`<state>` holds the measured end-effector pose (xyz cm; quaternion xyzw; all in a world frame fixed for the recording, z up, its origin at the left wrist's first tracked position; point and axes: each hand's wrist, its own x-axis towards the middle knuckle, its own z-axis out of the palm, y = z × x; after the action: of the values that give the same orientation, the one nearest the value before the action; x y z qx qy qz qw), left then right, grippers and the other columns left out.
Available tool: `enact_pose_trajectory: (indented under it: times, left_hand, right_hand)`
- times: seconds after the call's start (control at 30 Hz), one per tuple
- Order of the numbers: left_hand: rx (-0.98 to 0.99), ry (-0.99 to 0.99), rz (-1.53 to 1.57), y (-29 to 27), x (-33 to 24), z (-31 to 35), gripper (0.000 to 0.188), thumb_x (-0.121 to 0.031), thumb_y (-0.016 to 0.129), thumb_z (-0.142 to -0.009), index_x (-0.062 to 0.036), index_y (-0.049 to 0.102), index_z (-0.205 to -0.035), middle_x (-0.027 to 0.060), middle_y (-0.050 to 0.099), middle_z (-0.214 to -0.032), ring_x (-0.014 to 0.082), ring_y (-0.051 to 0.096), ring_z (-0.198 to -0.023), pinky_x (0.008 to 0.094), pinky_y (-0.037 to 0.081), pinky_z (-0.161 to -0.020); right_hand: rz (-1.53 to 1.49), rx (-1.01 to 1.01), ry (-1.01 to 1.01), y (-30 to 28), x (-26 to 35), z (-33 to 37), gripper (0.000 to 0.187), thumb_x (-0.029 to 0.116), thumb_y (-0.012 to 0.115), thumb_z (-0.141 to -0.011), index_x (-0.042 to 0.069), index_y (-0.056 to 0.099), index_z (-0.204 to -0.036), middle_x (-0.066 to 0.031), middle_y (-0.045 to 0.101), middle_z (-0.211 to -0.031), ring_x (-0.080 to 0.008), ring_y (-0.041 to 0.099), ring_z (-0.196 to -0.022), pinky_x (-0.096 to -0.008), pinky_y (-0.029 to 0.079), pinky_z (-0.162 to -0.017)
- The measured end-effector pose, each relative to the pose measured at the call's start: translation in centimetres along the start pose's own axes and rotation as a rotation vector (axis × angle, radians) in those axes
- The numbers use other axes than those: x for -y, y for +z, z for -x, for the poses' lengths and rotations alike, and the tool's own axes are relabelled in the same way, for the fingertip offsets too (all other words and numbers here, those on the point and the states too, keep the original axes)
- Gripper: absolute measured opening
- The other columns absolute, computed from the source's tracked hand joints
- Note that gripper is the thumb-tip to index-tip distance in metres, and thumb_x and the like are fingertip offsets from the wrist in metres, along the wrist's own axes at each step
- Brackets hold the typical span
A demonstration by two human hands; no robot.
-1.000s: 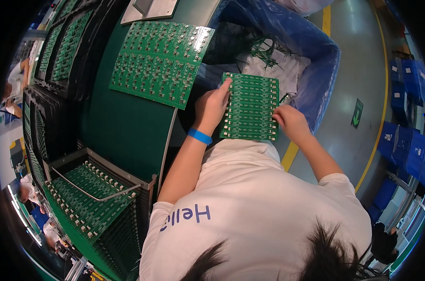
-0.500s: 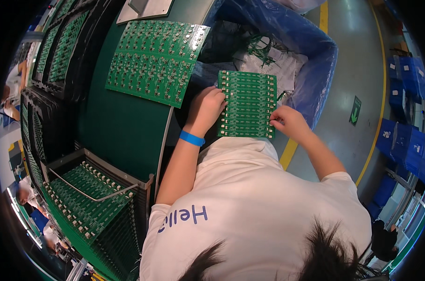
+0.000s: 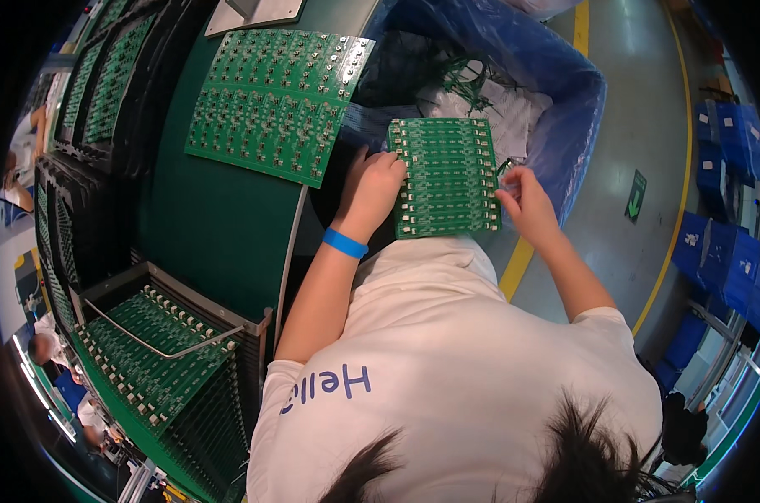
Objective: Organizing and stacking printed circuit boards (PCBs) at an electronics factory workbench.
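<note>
A green circuit board panel (image 3: 447, 180), with rows of small parts and white connectors down both sides, lies over my lap. My left hand (image 3: 373, 191), with a blue band on its wrist, grips the panel's left edge; some of its fingertips are hidden. At the opposite edge is my right hand (image 3: 527, 205), its thumb and bent fingers apart, the thumb close to the connectors. Whether the thumb touches the board I cannot tell. Another, larger green board (image 3: 267, 105) rests on the bench at the upper left.
A bin lined with blue plastic (image 3: 577, 134) stands ahead, holding paper and dark green strips. To my left, a rack (image 3: 258, 327) holds a stack of similar boards on the green bench (image 3: 221, 226). Black racks (image 3: 137, 92) with boards stand farther left. Yellow lines mark the floor.
My right hand has moved up along the board's right edge and its thumb and fingers have parted. The panel has shifted slightly up and tilted a little.
</note>
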<state>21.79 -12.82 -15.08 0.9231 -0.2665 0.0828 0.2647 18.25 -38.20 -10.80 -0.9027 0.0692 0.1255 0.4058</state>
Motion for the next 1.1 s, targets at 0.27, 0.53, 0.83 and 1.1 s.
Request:
enact_pose_trajectory:
  times: [0.27,0.53,0.83,1.1]
  left_hand:
    - [0.001,-0.066,0.034,0.1,0.4,-0.3,0.008,-0.013,0.062,-0.073,-0.0087,0.058,-0.078,0.0041,0.06,-0.08,0.0232,0.059,-0.077,0.0423,0.043,-0.083]
    - [-0.009,-0.091,-0.055,-0.3,-0.2,-0.7,0.006,-0.016,0.061,-0.074,-0.0115,0.058,-0.071,0.0035,0.055,-0.069,0.0228,0.057,-0.071,0.0599,0.03,-0.091]
    - [0.017,-0.088,-0.056,-0.5,-0.4,-0.4,0.01,-0.016,0.06,-0.073,-0.0119,0.058,-0.065,0.0027,0.055,-0.066,0.0213,0.057,-0.066,0.0631,0.025,-0.094]
    - [0.086,-0.125,-0.005,0.6,0.9,-1.0,0.012,-0.017,0.06,-0.076,-0.009,0.059,-0.067,0.008,0.057,-0.064,0.0249,0.057,-0.061,0.0558,0.035,-0.086]
  right_hand:
    - [0.107,0.131,-0.287,0.2,-1.3,0.1,0.02,0.013,0.064,-0.074,0.004,0.057,-0.09,-0.0107,0.055,-0.092,-0.0247,0.057,-0.076,-0.0317,0.046,-0.067]
    - [0.207,0.237,-0.273,-1.3,-0.5,-0.3,0.012,0.011,0.059,-0.077,0.004,0.059,-0.087,-0.0095,0.058,-0.087,-0.0251,0.058,-0.077,-0.0321,0.047,-0.068]
    - [0.008,0.018,0.029,-0.7,1.1,0.2,0.014,0.013,0.061,-0.077,0.006,0.055,-0.087,-0.009,0.059,-0.087,-0.0238,0.06,-0.078,-0.0328,0.048,-0.063]
    - [0.235,0.172,-0.387,-1.5,-0.5,1.1,0.014,0.01,0.065,-0.07,0.007,0.061,-0.083,-0.0064,0.059,-0.091,-0.0231,0.059,-0.082,-0.0308,0.048,-0.069]
